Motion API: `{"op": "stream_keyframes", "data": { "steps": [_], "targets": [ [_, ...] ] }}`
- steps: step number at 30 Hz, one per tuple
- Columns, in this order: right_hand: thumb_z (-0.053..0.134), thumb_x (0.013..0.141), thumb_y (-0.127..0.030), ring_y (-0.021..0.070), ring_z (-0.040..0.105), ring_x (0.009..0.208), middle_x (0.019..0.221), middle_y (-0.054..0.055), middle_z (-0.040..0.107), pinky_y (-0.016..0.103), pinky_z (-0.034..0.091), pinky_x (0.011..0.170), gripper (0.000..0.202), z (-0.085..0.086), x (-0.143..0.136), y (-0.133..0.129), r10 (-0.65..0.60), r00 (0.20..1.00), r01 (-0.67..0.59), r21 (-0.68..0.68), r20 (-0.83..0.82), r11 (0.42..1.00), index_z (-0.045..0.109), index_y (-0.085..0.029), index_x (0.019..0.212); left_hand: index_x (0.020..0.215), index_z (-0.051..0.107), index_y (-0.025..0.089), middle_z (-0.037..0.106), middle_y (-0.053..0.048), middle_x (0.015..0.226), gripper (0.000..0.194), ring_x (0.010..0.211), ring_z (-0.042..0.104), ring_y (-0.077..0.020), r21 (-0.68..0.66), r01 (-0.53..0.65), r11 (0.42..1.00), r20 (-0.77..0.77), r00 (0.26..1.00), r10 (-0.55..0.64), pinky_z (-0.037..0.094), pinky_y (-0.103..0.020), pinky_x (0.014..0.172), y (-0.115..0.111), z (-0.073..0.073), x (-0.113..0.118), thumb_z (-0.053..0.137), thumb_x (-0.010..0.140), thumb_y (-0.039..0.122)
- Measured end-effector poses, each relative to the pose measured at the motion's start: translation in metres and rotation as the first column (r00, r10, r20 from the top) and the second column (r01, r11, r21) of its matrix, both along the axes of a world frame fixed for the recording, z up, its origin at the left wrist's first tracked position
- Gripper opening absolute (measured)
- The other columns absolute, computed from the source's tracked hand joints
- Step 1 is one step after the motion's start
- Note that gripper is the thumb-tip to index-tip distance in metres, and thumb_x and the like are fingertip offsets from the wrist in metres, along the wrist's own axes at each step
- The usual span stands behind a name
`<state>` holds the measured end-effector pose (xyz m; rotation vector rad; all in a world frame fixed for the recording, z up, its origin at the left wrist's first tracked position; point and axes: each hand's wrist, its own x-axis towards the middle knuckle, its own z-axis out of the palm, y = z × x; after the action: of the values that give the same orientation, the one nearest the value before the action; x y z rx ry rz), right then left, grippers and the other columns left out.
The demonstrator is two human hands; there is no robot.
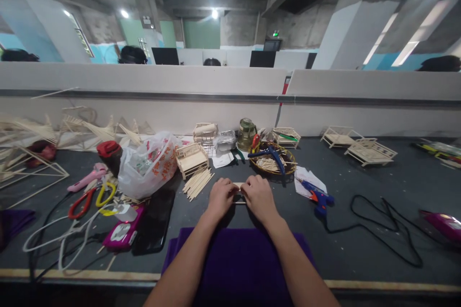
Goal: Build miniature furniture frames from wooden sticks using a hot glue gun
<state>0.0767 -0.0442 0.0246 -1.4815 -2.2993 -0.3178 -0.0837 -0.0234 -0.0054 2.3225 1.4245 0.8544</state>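
Observation:
My left hand (221,195) and my right hand (259,194) meet just beyond the purple cloth (248,264). Both are closed, fingertips pinching a small frame of thin wooden sticks (239,202) between them. Its far side and the fingertips are partly hidden behind the hands. Left of my left hand lies a loose bundle of wooden sticks (198,183), with a small wooden model bench (192,158) behind it. A blue glue gun (319,200) rests to the right of my right hand, partly on white paper (309,177).
A wicker basket (293,165) holding sticks and pliers stands behind the hands, beside a green jar (247,133). On the left are a plastic bag (147,165), a black phone (154,223), scissors (82,204) and cables. Small wooden models (370,151) sit at the back right.

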Motion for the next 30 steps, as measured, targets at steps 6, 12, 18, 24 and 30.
{"op": "stream_keyframes", "data": {
  "steps": [6, 12, 18, 24, 30],
  "targets": [
    [0.052, 0.091, -0.025, 0.0196, 0.041, 0.087, 0.089, 0.006, 0.055, 0.033, 0.026, 0.073, 0.015, -0.01, 0.014, -0.001, -0.027, 0.998, 0.026, -0.016, -0.056, 1.0, 0.064, -0.021, 0.085, 0.094, 0.07, 0.021, 0.066, -0.006, 0.093, 0.02, 0.094, 0.055, -0.0187, -0.013, -0.063, 0.998, 0.2, 0.978, 0.065, 0.042, -0.032, 0.085, 0.008, 0.002, -0.01, 0.052, 0.088, 0.025],
    [0.056, 0.089, -0.025, 0.0194, 0.041, 0.088, 0.09, 0.005, 0.054, 0.032, 0.026, 0.073, 0.011, -0.02, 0.022, 0.002, -0.06, 0.993, 0.056, -0.043, -0.102, 0.998, 0.065, -0.022, 0.084, 0.088, 0.071, 0.017, 0.071, -0.006, 0.093, 0.018, 0.089, 0.062, -0.0186, -0.235, -0.297, 0.925, 0.368, 0.854, 0.368, 0.047, -0.032, 0.083, 0.027, -0.015, -0.04, 0.055, 0.081, 0.017],
    [0.054, 0.089, -0.024, 0.0191, 0.041, 0.087, 0.089, 0.005, 0.055, 0.032, 0.025, 0.073, 0.013, -0.025, 0.022, 0.004, -0.088, 0.991, 0.084, -0.042, -0.104, 0.996, 0.065, -0.021, 0.085, 0.093, 0.072, 0.017, 0.071, -0.007, 0.096, 0.022, 0.089, 0.063, -0.0181, -0.266, -0.264, 0.927, 0.313, 0.886, 0.342, 0.047, -0.032, 0.084, 0.027, -0.026, -0.04, 0.059, 0.077, 0.011],
    [0.054, 0.089, -0.024, 0.0193, 0.041, 0.086, 0.088, 0.006, 0.055, 0.032, 0.025, 0.071, 0.012, -0.031, 0.022, 0.008, -0.104, 0.99, 0.099, -0.049, -0.099, 0.994, 0.065, -0.021, 0.084, 0.099, 0.071, 0.017, 0.07, -0.006, 0.098, 0.025, 0.086, 0.061, -0.0173, -0.223, -0.239, 0.945, 0.148, 0.95, 0.275, 0.045, -0.031, 0.084, 0.023, -0.022, -0.038, 0.064, 0.075, 0.013],
    [0.054, 0.089, -0.024, 0.0193, 0.042, 0.087, 0.088, 0.005, 0.056, 0.031, 0.026, 0.072, 0.012, -0.033, 0.022, 0.01, -0.117, 0.987, 0.109, -0.07, -0.109, 0.992, 0.065, -0.022, 0.084, 0.099, 0.071, 0.021, 0.068, -0.005, 0.097, 0.026, 0.088, 0.058, -0.0171, -0.188, -0.235, 0.954, 0.071, 0.965, 0.252, 0.043, -0.031, 0.085, 0.021, -0.021, -0.035, 0.065, 0.075, 0.013]
  ]
}}
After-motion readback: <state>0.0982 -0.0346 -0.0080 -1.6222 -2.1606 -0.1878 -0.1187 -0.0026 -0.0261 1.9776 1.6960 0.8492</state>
